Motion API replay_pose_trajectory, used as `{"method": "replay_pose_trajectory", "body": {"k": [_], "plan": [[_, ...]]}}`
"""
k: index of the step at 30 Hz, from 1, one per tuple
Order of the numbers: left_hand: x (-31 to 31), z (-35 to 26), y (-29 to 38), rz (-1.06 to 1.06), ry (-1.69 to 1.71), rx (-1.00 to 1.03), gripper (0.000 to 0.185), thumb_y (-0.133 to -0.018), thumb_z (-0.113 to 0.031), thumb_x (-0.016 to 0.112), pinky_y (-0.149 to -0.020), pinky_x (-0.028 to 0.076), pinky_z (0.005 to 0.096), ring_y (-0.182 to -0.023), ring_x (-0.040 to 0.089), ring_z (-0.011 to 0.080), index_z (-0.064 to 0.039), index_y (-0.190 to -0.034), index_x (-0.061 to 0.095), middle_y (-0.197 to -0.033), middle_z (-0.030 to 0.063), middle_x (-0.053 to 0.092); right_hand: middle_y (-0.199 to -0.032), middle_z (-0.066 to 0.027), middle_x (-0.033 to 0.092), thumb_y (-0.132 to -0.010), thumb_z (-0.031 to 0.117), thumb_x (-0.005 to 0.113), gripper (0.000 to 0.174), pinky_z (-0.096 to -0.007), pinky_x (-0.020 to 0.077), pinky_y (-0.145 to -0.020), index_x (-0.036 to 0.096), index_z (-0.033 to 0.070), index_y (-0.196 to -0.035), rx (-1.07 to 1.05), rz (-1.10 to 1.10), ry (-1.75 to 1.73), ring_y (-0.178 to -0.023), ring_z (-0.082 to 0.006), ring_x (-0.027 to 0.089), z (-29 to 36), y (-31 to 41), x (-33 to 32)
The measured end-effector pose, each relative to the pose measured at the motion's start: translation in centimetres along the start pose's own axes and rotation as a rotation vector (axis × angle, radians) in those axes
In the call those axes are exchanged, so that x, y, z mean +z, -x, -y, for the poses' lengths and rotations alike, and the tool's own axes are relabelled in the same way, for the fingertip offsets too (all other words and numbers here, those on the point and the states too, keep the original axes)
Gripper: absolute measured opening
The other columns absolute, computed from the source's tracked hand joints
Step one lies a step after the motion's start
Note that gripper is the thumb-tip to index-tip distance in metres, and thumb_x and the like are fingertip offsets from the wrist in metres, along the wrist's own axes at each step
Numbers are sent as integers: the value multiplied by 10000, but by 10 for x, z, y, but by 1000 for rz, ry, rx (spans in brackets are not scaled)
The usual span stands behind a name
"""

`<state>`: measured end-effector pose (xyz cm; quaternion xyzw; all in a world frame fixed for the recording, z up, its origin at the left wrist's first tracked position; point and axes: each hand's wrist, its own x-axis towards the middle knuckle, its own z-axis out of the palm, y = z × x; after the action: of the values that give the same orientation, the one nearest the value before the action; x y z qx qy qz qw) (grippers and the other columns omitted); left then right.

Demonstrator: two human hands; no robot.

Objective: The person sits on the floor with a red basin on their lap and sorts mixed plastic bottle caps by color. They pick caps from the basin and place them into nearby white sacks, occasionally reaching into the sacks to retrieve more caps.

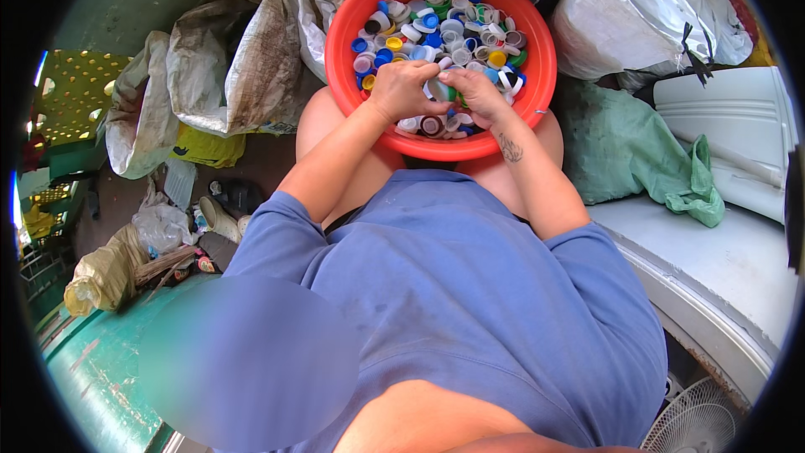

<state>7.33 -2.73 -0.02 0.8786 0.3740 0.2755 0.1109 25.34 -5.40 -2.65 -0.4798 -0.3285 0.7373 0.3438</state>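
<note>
A red plastic basin (542,69) rests on my lap, filled with loose plastic bottle caps (434,38) in white, clear, blue, green and yellow. Over its near half, my left hand (402,89) and my right hand (481,95) meet. Between them they grip a round plastic cap (438,90), whitish with green at its right side. My left fingers curl around its left and lower edge, and my right thumb is at its top. My fingers hide part of it, so I cannot tell if it is one piece or two.
Dirty white woven sacks (264,56) stand left of the basin, with a white sack (622,19) and a green sack (629,145) to the right. A white surface (704,264) runs along my right. Shoes (220,217) lie at left; a fan (692,421) is low right.
</note>
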Motion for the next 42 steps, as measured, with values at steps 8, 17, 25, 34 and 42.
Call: {"method": "replay_pose_trajectory", "body": {"k": [8, 17, 25, 34, 42], "plan": [[-21, 24, 3, 354, -38, -356, 516, -655, -501, 785, -725, 521, 404, -783, 669, 307, -108, -980, 705, -811, 138, 686, -710, -1, 592, -846, 386, 582, 246, -250, 402, -463, 626, 145, -867, -138, -377, 98, -581, -116, 533, 56, 9, -36], [15, 124, -66, 224, -80, -452, 314, -780, -252, 677, -787, 522, 393, -884, 667, 278, -171, -1082, 707, -964, 107, 693, -924, -134, 687, -770, 163, 568, 191, -365, 539, -624, 687, 70, -886, -249, -746, 1291, -750, -258, 670, 65, 18, -86], [64, 132, -112, 436, -449, -227, 246, -774, -144, 591, -761, 544, 421, -881, 669, 307, -180, -969, 736, -913, 108, 692, -954, -116, 670, -816, 103, 542, 193, -391, 557, -690, 707, 55, -904, -286, -488, 2101, -906, -295, 640, 59, -11, -93], [15, 133, -97, 564, 486, -728, 263, -902, -355, 640, -524, 385, 239, -615, 489, 69, -94, -897, 667, -817, -23, 648, -918, -118, 687, -792, 130, 564, 211, -398, 550, -694, 717, 98, -933, -218, -378, 2026, -883, -288, 659, 81, -10, -88], [7, 142, -80, 335, 1905, -1020, 199, -932, -317, 566, -522, 545, 221, -978, 656, 180, -152, -1040, 593, -1029, 29, 664, -775, -34, 662, -761, 216, 768, 202, -293, 482, -638, 665, 68, -853, -236, -408, 577, -707, -165, 629, 77, 15, -79]]}}
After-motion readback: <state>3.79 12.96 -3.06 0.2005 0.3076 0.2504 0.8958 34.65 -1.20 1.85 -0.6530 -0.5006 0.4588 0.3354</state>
